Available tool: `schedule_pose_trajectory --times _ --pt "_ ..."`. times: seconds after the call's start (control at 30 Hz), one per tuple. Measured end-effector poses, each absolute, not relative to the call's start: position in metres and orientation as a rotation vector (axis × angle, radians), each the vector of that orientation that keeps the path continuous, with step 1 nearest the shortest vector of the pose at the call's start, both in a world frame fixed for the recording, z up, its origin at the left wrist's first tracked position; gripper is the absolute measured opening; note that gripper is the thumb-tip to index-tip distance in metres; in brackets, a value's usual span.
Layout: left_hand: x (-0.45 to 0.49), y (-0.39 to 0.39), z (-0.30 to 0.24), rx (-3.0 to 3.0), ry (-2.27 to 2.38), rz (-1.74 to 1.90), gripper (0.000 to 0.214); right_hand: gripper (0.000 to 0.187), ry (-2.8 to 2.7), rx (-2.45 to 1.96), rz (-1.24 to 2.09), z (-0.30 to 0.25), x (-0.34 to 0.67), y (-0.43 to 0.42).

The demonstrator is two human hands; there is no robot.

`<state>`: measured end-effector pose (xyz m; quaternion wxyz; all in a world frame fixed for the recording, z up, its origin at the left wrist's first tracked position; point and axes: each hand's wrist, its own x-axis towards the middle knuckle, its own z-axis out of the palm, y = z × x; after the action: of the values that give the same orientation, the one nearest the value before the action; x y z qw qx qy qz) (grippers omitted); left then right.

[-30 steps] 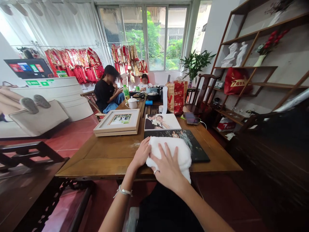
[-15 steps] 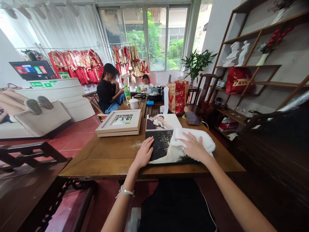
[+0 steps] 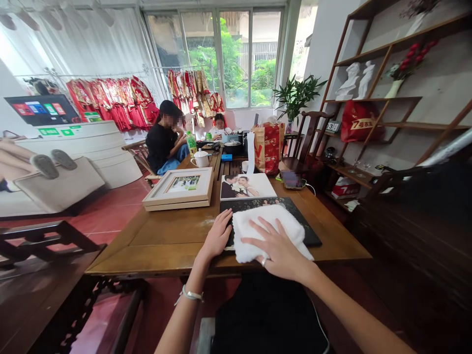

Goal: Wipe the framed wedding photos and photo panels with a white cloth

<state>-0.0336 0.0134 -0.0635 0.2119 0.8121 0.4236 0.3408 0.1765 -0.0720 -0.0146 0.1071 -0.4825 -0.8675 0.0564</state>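
Note:
A white towel [image 3: 245, 228], loosely folded, lies over the dark photo panel [image 3: 312, 236] before me at the table's near edge. My right hand [image 3: 277, 246] rests flat on top of this towel with its fingers spread; a ring shows on one finger near the towel's edge. At the panel's left side, my left hand [image 3: 219, 233] lies with stretched-out fingers touching its edge, holding nothing. Most of the panel's picture is hidden by the cloth. Just beyond it is a lighter wedding photo panel [image 3: 254, 187] of a couple.
Pale picture frames [image 3: 157, 194] are stacked on the wooden table [image 3: 162, 241] to the left. A white lidded mug [image 3: 200, 158], a red paper bag [image 3: 271, 150] and a phone [image 3: 294, 180] with a cable stand farther back. A seated person [image 3: 162, 140] is at the far left side.
My right hand has swept the towel left and toward me across the dark panel, uncovering its right part. My left hand has stayed at the panel's left edge. The view has shifted slightly.

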Motion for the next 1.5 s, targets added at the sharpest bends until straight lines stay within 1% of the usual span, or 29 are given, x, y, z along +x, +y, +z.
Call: schedule_pose_trajectory --times 0.1,0.33,0.5,0.63,0.87,0.97,1.03,1.17,1.33,1.4,1.5 --pt "-0.034 0.013 -0.064 2.262 1.169 0.952 0.044 0.066 -2.535 -1.477 0.175 -0.016 0.203 -0.075" --pt "-0.035 0.014 -0.064 2.264 1.167 0.948 0.045 0.065 -2.506 -1.419 0.3 -0.016 0.262 0.001" --pt "-0.035 0.015 -0.067 2.268 1.153 0.966 0.045 0.066 -2.303 -1.493 0.175 -0.026 0.269 0.038" --pt "-0.035 0.015 -0.067 2.272 1.146 0.98 0.044 0.063 -2.315 -1.481 0.106 -0.032 0.268 0.019" --pt "-0.034 0.015 -0.067 2.283 1.162 0.981 0.044 0.075 -2.38 -1.515 0.053 -0.031 0.267 -0.078" --pt "-0.034 0.015 -0.067 2.276 1.172 0.979 0.044 0.081 -2.418 -1.515 0.083 -0.03 0.269 -0.099" --pt "-0.034 0.015 -0.067 2.27 1.175 0.985 0.044 0.079 -2.427 -1.517 0.095 -0.03 0.273 -0.095" --pt "-0.034 0.014 -0.066 2.261 1.171 0.987 0.044 0.066 -2.316 -1.683 0.033 -0.032 0.274 -0.055" --pt "-0.034 0.014 -0.066 2.268 1.175 0.973 0.044 0.061 -2.264 -1.889 0.019 -0.023 0.242 0.003" --pt "-0.034 0.015 -0.066 2.271 1.171 0.976 0.045 0.061 -2.305 -1.873 0.051 -0.019 0.22 0.012" --pt "-0.034 0.015 -0.066 2.275 1.169 0.978 0.045 0.067 -2.407 -1.718 0.105 -0.016 0.189 0.002"
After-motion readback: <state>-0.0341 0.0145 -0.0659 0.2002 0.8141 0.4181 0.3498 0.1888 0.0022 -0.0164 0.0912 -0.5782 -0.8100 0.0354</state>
